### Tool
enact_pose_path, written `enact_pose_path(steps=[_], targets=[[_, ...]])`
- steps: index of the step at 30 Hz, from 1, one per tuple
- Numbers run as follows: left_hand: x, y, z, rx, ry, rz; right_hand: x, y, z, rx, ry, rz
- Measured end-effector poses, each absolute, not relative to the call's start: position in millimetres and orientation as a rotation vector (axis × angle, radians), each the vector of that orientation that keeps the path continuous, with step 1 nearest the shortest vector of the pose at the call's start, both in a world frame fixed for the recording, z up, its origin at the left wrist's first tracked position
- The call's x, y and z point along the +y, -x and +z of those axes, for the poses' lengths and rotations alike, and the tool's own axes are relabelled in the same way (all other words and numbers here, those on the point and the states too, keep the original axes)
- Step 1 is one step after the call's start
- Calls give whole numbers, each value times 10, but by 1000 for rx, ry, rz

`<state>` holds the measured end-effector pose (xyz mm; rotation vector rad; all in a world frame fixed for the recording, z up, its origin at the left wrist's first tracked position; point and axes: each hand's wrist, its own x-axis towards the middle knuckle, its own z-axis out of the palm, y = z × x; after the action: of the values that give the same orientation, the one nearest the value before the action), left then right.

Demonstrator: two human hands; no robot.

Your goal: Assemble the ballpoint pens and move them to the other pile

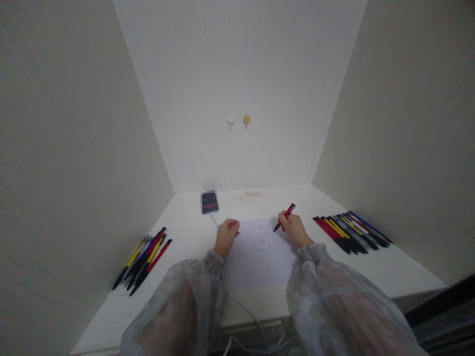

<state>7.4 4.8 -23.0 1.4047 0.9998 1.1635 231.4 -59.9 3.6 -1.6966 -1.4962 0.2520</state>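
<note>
A sheet of white paper [256, 269] lies on the table between my forearms, its upper part covered with small faint marks. My right hand [293, 227] grips a red pen [288, 210] with a black tip, which points down and left over the paper's upper right part. Whether the tip touches the sheet I cannot tell. At the paper's upper left edge rests my left hand [227, 234], its fingers curled together with the thumb. Anything inside those fingers is hidden or too small to name.
Many-coloured pens [349, 232] lie in a row at the right, and a looser pile of pens [143, 259] lies at the left. A phone-like dark device [210, 202], blurred, with a white cable stands behind. Walls enclose three sides; two hooks [246, 120] hang on the back one.
</note>
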Motion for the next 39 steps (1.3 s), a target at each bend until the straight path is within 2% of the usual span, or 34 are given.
enact_pose_path(steps=[3, 6, 11, 17, 22, 30, 39], targets=[[53, -74, -237, 994, -1405, 1168, -607, -2340, 46, -1277, 1593, 208], [62, -71, -248, 995, -1410, 1163, -565, -2389, 57, -1008, 1302, 240], [55, -60, -240, 1004, -1407, 1158, -487, -2470, 97, -718, 704, 681], [56, -58, -246, 989, -1404, 1172, -597, -2568, 167, -601, 445, 970], [62, -58, -261, 983, -1402, 1162, -654, -2602, 190, -620, 451, 947], [41, -49, -243, 978, -1404, 1162, -654, -2588, 178, -826, 805, 654], [81, -59, -281, 992, -1460, 1153, -690, -2581, 222, -814, 671, 860]])
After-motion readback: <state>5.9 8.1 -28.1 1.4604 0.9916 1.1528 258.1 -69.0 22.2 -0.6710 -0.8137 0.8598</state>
